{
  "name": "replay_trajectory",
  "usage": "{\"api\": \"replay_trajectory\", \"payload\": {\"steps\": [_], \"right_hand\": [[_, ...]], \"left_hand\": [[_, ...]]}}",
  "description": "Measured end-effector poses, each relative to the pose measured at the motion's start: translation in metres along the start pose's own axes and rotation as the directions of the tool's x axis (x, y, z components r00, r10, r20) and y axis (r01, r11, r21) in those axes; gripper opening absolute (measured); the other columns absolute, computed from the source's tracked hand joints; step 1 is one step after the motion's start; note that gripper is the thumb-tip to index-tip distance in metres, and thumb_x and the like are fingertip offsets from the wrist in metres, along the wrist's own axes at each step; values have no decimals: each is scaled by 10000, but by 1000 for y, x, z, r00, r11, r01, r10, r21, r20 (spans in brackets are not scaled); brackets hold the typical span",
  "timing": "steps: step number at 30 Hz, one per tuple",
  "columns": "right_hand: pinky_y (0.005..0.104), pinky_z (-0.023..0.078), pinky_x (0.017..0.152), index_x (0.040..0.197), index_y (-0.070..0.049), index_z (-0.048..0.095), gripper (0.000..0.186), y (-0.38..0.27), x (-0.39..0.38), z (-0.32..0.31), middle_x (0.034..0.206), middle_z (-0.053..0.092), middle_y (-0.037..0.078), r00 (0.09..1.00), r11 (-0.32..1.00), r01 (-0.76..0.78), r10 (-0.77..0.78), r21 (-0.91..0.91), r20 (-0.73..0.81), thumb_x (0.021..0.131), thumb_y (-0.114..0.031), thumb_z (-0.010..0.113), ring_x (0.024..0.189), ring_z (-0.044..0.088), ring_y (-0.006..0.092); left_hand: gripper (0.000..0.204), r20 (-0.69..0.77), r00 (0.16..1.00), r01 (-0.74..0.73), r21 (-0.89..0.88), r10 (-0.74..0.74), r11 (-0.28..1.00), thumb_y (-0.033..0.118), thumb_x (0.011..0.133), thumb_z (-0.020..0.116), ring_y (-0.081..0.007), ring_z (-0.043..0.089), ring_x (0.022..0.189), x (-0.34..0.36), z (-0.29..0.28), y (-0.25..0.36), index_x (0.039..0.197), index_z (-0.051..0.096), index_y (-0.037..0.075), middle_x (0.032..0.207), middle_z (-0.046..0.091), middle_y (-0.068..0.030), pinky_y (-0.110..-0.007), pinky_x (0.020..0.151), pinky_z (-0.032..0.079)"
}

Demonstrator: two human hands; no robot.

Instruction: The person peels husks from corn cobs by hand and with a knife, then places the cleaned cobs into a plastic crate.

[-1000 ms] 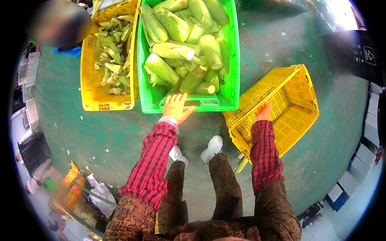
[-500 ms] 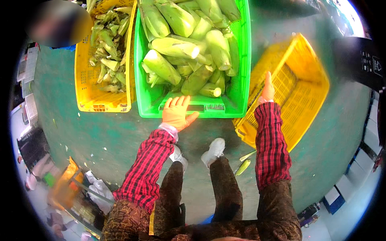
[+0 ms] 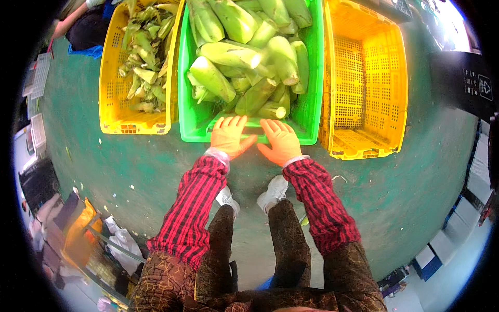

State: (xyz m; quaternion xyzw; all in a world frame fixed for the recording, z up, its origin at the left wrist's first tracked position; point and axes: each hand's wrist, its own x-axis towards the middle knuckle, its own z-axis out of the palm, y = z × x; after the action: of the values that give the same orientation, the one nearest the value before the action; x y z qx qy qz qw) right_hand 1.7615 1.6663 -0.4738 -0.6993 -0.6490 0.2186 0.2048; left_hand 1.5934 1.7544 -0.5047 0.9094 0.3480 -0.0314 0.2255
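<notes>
A bright green crate (image 3: 188, 127) stands straight ahead of me, heaped with corn cobs in green husks (image 3: 254, 96). My left hand (image 3: 227, 138), in an orange glove, rests at the middle of its near rim, fingers bent over the edge and thumb pointing inward. Beside it my right hand (image 3: 280, 140), gloved the same way, has its fingers over that rim too. Both hands are closed on the crate's edge, though their fingertips are partly hidden. To the right of the green crate sits a yellow perforated crate (image 3: 366, 151) with nothing visible in it.
Another yellow crate (image 3: 135, 127), holding stripped husks (image 3: 148, 75), stands on the left. Part of another person (image 3: 86, 28) shows at the far left. White bags (image 3: 125, 244) lie by a metal frame at lower left. A dark bin-like object (image 3: 462, 78) stands at right.
My right hand has gone from the right yellow crate to the green crate's rim. That yellow crate, slanted before, now lines up beside the green one. My left hand stays on the rim.
</notes>
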Motion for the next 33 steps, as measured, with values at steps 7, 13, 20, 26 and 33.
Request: {"api": "replay_trajectory", "payload": {"steps": [7,13,20,26,33], "right_hand": [[378,398,839,1017,-94,529,514,-17,11,37,971,581,48,963,907,-207,256,-365,88,596,-307,736,997,529,231],[379,381,883,1068,-102,514,532,-22,2,50,1025,579,51,945,869,-276,322,-411,47,627,-317,722,1032,521,216],[382,381,884,1137,-73,474,630,-59,-58,78,1054,575,64,954,897,-262,297,-356,47,613,-317,726,1039,521,229],[398,426,856,1136,-52,460,655,-94,-130,96,1062,573,111,872,900,-223,356,-373,337,610,-318,744,1051,534,261],[397,427,854,1218,-34,419,714,-94,-246,103,1115,544,103,821,934,-97,271,-345,503,624,-267,739,1058,522,257]], "left_hand": [[539,-9,999,47,-42,-47,998,500,897,377,-285,516,1072,0,2,-5,1152,551,58,1124,583,-114,-404,951,349],[533,17,998,55,-87,-53,995,503,893,387,-293,543,1028,-2,6,-8,1079,595,49,1046,618,-124,-408,931,370],[493,-128,992,-19,-100,6,995,480,876,438,-308,569,946,-74,23,-6,1005,613,38,976,630,-125,-409,851,414],[406,-66,989,119,-198,-135,973,415,837,512,-301,566,924,-162,51,18,951,632,43,961,627,-115,-394,858,411],[539,177,941,324,-226,-289,919,491,804,534,-333,548,1013,-260,99,93,1051,605,16,1082,603,-162,-426,901,402]]}}
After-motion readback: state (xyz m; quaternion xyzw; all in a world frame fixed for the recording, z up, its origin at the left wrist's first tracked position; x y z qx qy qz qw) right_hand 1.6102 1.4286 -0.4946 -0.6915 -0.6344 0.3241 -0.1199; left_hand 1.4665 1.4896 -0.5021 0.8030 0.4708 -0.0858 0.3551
